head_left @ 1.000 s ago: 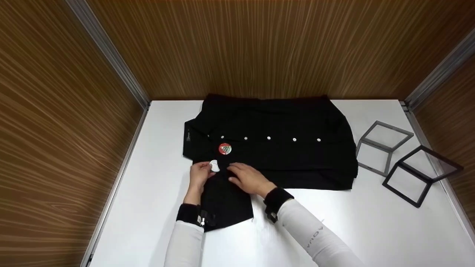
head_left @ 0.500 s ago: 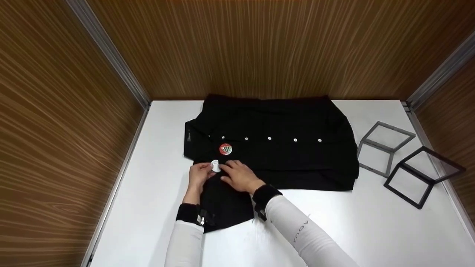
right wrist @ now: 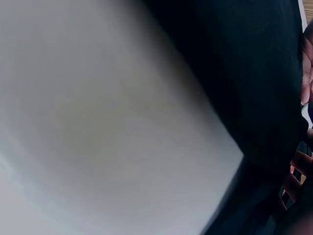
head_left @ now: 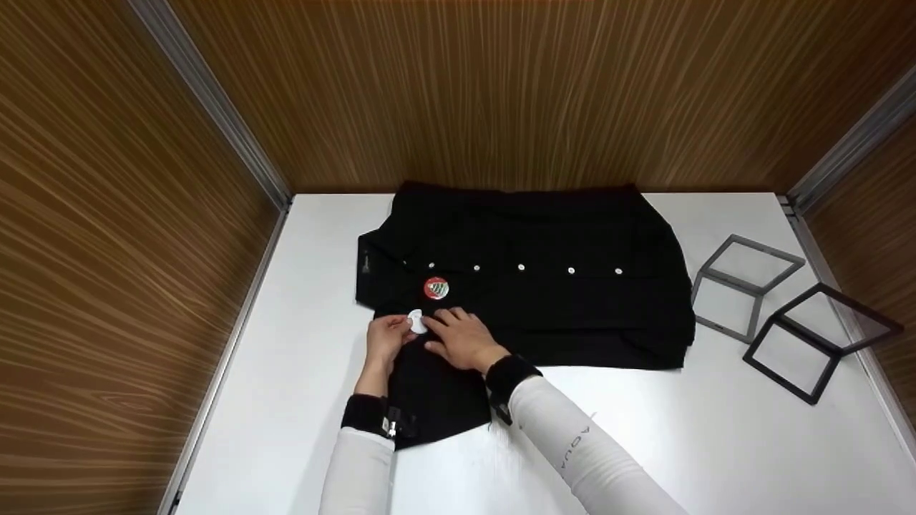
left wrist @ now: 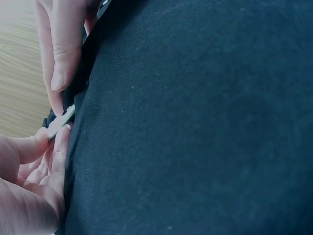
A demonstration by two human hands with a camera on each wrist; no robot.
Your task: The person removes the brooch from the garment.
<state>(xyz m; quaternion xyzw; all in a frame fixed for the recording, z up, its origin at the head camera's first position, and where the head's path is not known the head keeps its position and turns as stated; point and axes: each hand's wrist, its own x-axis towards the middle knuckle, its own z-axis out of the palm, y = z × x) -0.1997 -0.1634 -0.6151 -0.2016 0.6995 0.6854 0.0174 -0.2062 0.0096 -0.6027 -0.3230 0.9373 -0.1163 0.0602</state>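
Observation:
A black shirt with white buttons lies spread on the white table, collar to the left. My left hand pinches a small white disc by its left edge, over the sleeve near the collar. In the left wrist view the disc shows as a thin tilted edge between thumb and fingers. My right hand lies palm down on the cloth, its fingers extended and one fingertip at the disc's right edge. Just above the disc, a round red badge with a green tree sits on the shirt.
Two open hinged frames, one grey and one black, stand at the table's right side. Brown wood-grain panels enclose the white table at the back and both sides.
My right hand has slid left along the cloth until its fingertip met the disc. The disc has turned slightly in my left hand, which has stayed nearly in place.

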